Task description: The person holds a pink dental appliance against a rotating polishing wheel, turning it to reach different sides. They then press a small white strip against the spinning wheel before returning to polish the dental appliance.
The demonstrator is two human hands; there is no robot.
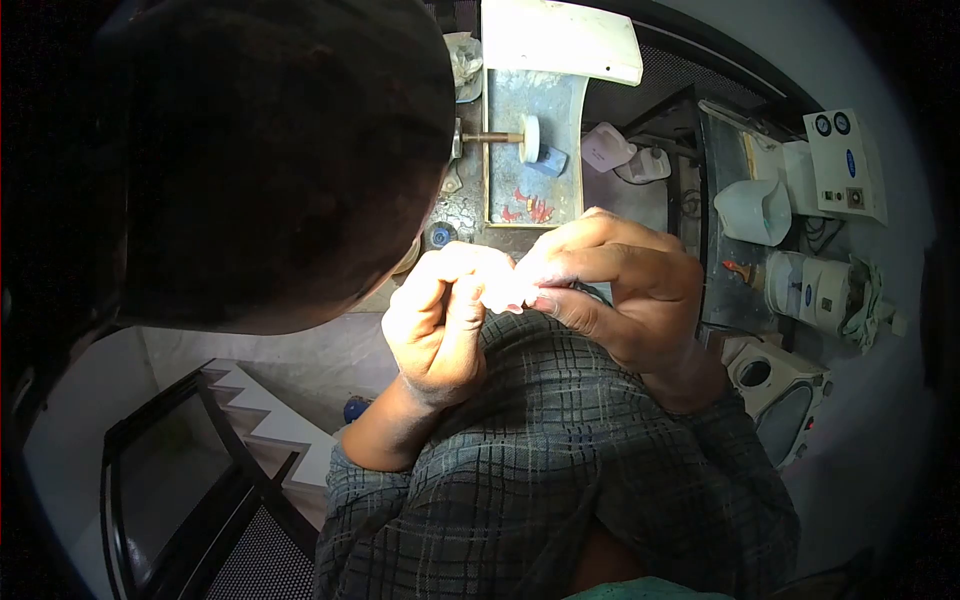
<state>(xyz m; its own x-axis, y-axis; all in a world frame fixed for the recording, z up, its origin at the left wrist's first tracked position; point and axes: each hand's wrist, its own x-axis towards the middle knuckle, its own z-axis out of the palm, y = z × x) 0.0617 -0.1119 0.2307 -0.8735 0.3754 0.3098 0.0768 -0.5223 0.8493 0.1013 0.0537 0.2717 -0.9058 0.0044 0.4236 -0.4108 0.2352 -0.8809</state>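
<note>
Both hands meet in bright light in front of the checked shirt. My left hand point(438, 325) is closed, with its thumb and fingertips pinching a small pale piece with a pinkish lower edge point(514, 307). From the other side, my right hand point(635, 290) grips the same piece between thumb and fingers. Glare washes out the piece, and the fingers cover most of it, so its exact kind cannot be made out. Just beyond the hands, a white wheel point(531, 139) sits on a metal spindle point(490, 138) over a metal tray point(500, 105).
A big dark lamp shade point(290, 170) blocks the upper left. Red scraps point(535, 208) and a blue block point(548, 161) lie in the tray. At right stand a white jug point(755, 212) and a gauge unit point(845, 165). Stairs point(275, 415) descend at lower left.
</note>
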